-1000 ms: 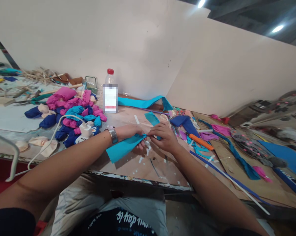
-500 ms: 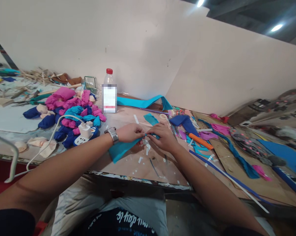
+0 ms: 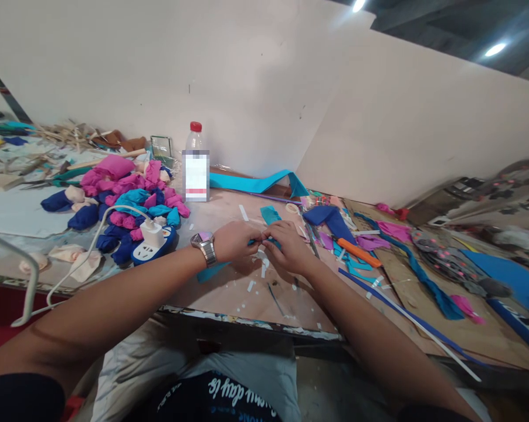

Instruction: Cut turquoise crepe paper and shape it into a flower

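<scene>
A turquoise fabric strip [image 3: 214, 272] runs through both hands. Its left end shows below my left wrist, and another turquoise end [image 3: 270, 215] sticks out beyond the right fingers. My left hand [image 3: 237, 241], with a metal watch [image 3: 207, 248] on the wrist, pinches the strip. Fingertip to fingertip with it, my right hand [image 3: 287, 246] grips the same fabric, its fingers curled. The part between the fingertips is mostly hidden. Small white scraps [image 3: 263, 269] lie on the table just under the hands.
Pink, navy and turquoise fabric pieces [image 3: 124, 196] are heaped at left beside a power strip [image 3: 148, 252] with a white cable. A red-capped bottle [image 3: 196, 140] stands by the wall. To the right lie an orange-handled cutter [image 3: 359, 252], fabric strips and a blue-white stick [image 3: 427, 331].
My left hand has turned over the strip, its back now facing up, and moved slightly right against the right hand. Less of the strip's left end shows.
</scene>
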Tool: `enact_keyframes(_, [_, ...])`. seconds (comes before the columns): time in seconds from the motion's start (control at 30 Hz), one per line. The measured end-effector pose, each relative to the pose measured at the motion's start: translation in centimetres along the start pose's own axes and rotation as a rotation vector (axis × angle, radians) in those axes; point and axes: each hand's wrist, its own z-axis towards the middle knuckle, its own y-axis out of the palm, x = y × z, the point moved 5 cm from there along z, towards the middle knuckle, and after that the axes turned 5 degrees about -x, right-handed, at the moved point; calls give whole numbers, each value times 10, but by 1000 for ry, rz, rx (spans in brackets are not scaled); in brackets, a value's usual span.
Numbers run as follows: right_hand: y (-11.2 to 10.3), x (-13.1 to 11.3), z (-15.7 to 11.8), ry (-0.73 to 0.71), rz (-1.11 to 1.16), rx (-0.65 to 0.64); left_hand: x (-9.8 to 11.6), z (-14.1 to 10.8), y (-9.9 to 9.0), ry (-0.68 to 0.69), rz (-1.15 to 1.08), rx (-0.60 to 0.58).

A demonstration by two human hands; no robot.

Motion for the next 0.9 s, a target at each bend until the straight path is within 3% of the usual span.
enact_keyframes(0.27, [-1,-1,0,23,52,16,0,0,1,7,132,-63])
enact_keyframes(0.53, [-4,-7,1,11,6,-37,-1,0,2,39,108,-63])
enact_keyframes(0.73, [-5,-2,1,38,22,23,-5,-1,1,-28,72,-35])
enact_keyframes(0.9, [-6,-1,1,-4,22,48,-5,-2,1,0,47,-57])
